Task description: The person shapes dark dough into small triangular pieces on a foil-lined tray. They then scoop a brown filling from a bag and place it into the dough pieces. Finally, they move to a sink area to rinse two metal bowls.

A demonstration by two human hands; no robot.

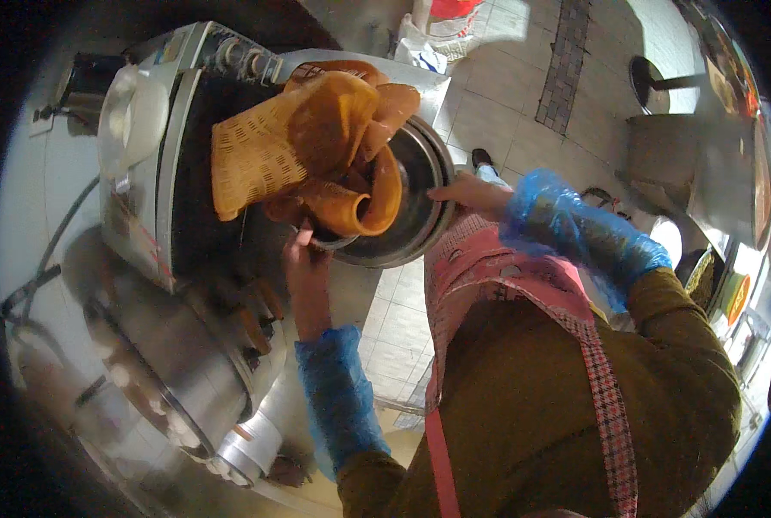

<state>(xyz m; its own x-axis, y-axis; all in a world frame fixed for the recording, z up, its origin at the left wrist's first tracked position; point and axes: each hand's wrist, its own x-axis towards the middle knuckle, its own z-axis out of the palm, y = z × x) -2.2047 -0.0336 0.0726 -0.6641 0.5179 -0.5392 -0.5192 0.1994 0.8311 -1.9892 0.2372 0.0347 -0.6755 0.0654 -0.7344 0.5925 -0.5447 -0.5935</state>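
Observation:
A round metal basin or pot (418, 188) is held in front of me, its dark inside partly showing. Orange pieces of rubber or plastic (334, 129) pile up over it, curled and overlapping; one bears rows of short slots or marks and another forms a tube. My right hand (473, 196) grips the near right rim of the vessel. On the other side, my left hand (308, 259) has its thumb up at the lower left rim, just under the orange pile. Its fingers are partly hidden. Blue plastic sleeve covers are on both forearms.
A boxy appliance with a dark front (198, 194) stands close on the left. Below it is a large metal pot (191, 349). A black cable (58, 233) runs along the wall. White bags (427, 48) sit beyond the steel surface (434, 97), above tiled floor (495, 90).

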